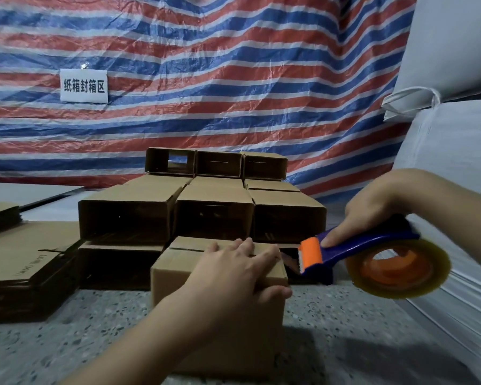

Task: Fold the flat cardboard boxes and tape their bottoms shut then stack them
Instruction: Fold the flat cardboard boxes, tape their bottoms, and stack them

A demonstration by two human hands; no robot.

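Observation:
A folded brown cardboard box (178, 262) stands on the speckled floor in front of me, its closed flaps facing up with a seam across the top. My left hand (233, 270) lies flat on those flaps, fingers spread, thumb over the right edge. My right hand (372, 209) grips the blue handle of a tape dispenser (372, 257) just right of the box. The dispenser's orange blade end points at the box's right top edge. A roll of clear yellowish tape sits on it.
Folded open boxes (206, 215) lie stacked on their sides in rows behind the box. A pile of flat cardboard (25, 259) lies at the left. A striped tarp (206, 79) with a paper sign hangs behind. White sacks (456, 162) rise at the right.

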